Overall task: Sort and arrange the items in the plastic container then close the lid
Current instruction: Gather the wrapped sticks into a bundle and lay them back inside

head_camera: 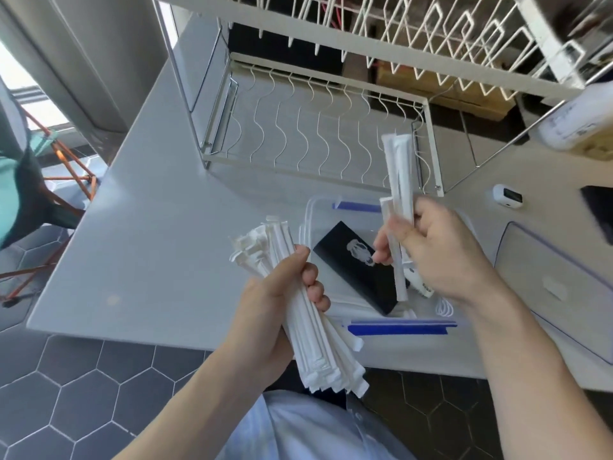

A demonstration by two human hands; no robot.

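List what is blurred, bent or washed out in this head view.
Head view: right hand and the top-right corner smear with motion blur; wide-angle distortion bends the wire rack and counter edges; window at left is blown out.

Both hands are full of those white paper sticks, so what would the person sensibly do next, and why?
Probably add the few sticks in the right hand to the big bundle the left hand grips, making one stack. The open container below holds a black packet, and its lid lies aside.
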